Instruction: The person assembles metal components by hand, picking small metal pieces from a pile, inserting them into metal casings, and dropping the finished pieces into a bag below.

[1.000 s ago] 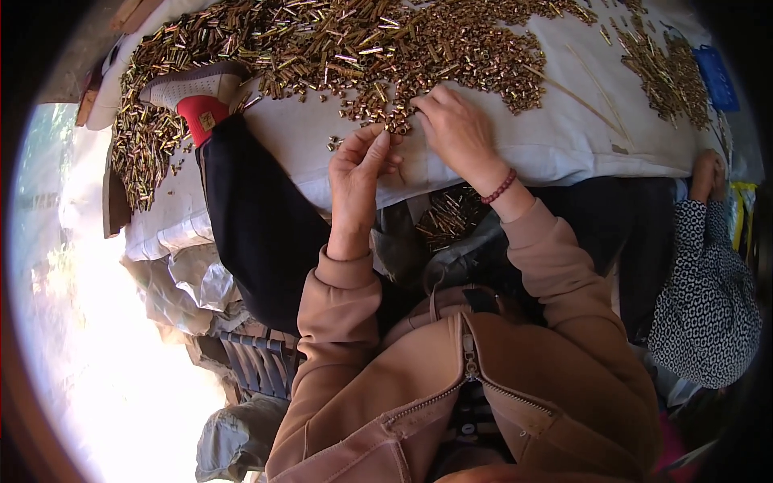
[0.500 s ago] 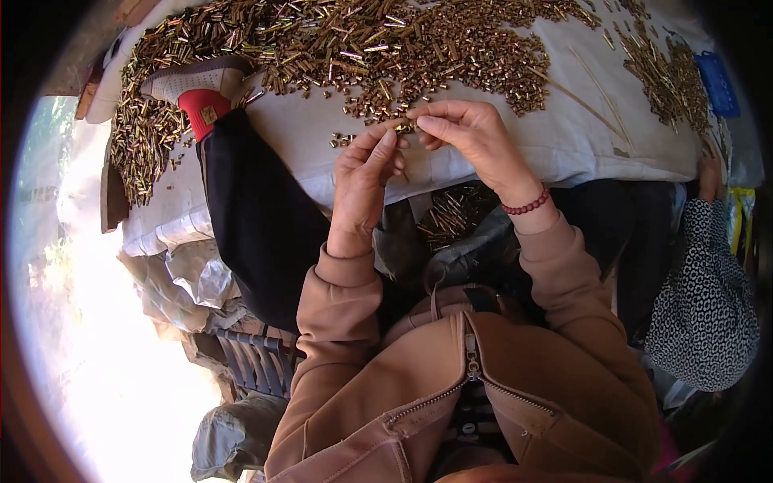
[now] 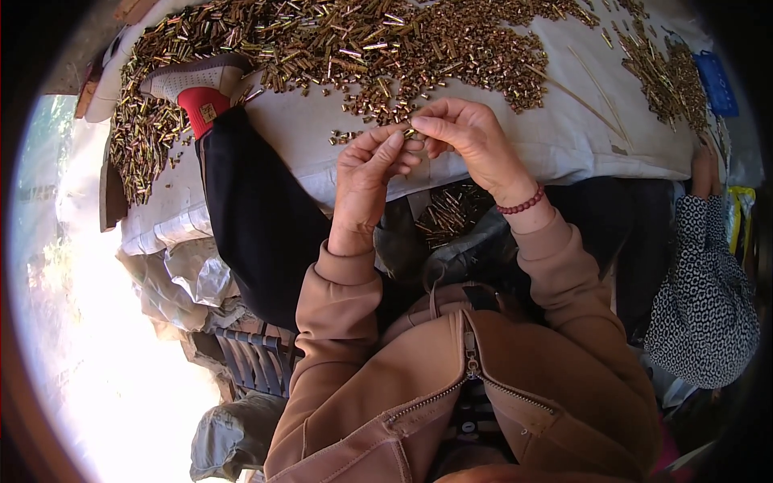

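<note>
My left hand (image 3: 364, 173) and my right hand (image 3: 475, 145) meet over the near edge of a cloth-covered table. Thumb and fingers of each are pinched together. A small brass-coloured metal piece (image 3: 411, 134) shows at the right fingertips, touching or close to the left ones. What lies inside the left pinch is mostly hidden. Just beyond the hands spreads a heap of short brass-coloured metal pieces (image 3: 483, 64), merging into longer tube-like ones (image 3: 322, 36) toward the left. A few loose short pieces (image 3: 342, 138) lie beside the left fingers.
A leg in black trousers (image 3: 250, 209) with a grey shoe (image 3: 197, 79) rests on the table at left. Long metal pieces (image 3: 449, 216) lie below the table edge. Thin sticks (image 3: 580, 101), another heap (image 3: 664, 72) and a person's patterned sleeve (image 3: 700, 298) are at right.
Both hands stay together with only slight finger shifts. The right hand and wrist have moved a little to the left, and its fingertips have turned slightly.
</note>
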### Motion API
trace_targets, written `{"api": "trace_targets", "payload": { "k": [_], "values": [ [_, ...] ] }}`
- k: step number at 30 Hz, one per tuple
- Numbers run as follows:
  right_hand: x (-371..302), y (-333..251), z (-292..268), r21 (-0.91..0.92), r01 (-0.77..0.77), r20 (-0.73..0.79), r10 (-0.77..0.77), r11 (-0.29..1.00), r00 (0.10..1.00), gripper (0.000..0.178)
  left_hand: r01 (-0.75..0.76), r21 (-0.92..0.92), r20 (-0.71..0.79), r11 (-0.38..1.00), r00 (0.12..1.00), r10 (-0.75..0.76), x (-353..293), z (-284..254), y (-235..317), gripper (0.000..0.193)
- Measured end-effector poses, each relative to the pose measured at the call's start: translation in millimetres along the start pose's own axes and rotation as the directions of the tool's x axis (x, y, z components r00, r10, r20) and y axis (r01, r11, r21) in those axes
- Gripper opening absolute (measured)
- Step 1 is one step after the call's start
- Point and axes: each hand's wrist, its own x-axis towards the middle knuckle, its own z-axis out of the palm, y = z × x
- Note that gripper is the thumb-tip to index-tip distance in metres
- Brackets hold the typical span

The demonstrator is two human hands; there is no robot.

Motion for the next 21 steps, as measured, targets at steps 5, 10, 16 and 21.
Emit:
{"api": "trace_targets", "payload": {
  "k": [5,10,16,21],
  "values": [
    [0,1,0,0.010,-0.011,0.020,0.011,1.000,1.000,0.016,0.030,-0.006,0.003,1.000,1.000,-0.030,-2,-2,1,0.019],
    [2,14,-2,0.246,-0.131,0.088,0.112,0.960,0.990,0.017,0.062,-0.097,0.047,0.993,0.997,-0.058,-2,-3,-2,0.020],
    [-1,12,7,0.181,-0.054,-0.013,0.057,0.982,0.998,0.014,0.074,-0.125,0.060,0.989,0.996,-0.067,-2,-7,-3,0.020],
    [9,8,-22,-0.189,0.067,-0.123,-0.092,0.980,0.988,0.015,0.131,0.211,0.202,0.969,0.964,-0.174,-15,4,9,0.017]
  ]
}}
